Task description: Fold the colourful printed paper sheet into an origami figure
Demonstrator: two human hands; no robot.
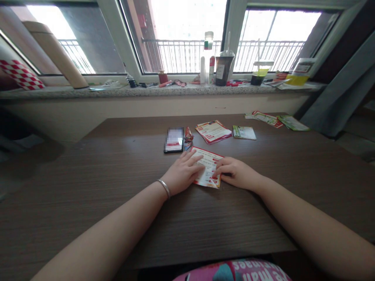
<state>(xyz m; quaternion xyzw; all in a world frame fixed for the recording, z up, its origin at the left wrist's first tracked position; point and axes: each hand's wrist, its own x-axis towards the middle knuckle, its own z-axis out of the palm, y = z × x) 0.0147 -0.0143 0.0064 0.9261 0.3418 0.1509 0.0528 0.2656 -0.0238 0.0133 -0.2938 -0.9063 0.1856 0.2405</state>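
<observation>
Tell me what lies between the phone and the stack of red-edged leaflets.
A crumpled, reddish wrapper lies between the phone and the stack of leaflets, as the head view shows.

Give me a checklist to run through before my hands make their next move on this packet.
1. Left hand on the packet: ok, fingers spread over its left part.
2. Right hand at the packet: ok, at its right edge.
3. Wrapper clear of the packet: cannot tell; it lies close to the top left corner.
4. Phone clear of the packet: ok, it lies apart, beyond the left hand.
5. Stack squared up: not ok, its edges are uneven.
6. Packet's underside: cannot tell, it faces the table.
</observation>
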